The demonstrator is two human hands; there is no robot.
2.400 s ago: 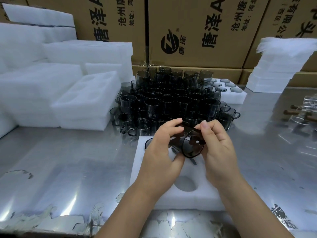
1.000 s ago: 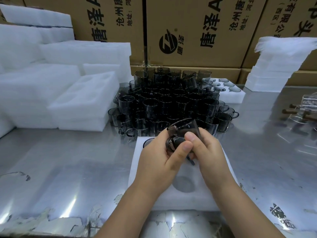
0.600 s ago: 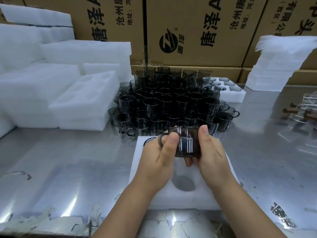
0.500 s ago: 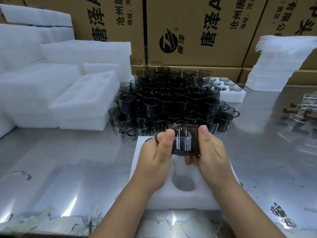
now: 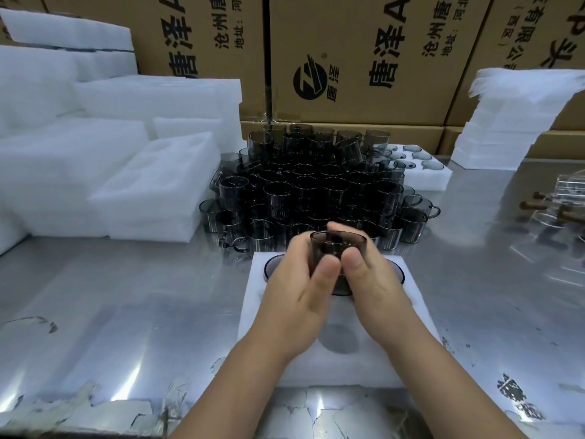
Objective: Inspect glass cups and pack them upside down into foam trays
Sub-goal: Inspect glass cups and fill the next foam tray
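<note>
The left hand (image 5: pixel 297 299) and right hand (image 5: pixel 373 286) hold 1 glass cup (image 5: pixel 337 247) over the foam tray (image 5: pixel 380 369); next, ease it gently in.

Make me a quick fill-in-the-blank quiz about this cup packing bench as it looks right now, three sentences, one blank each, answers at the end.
1. The left hand and the right hand grip one dark cup made of ___.
2. They hold it above a white tray made of ___.
3. The pile of cups stands in front of printed boxes made of ___.

Missing words: glass; foam; cardboard.
</note>
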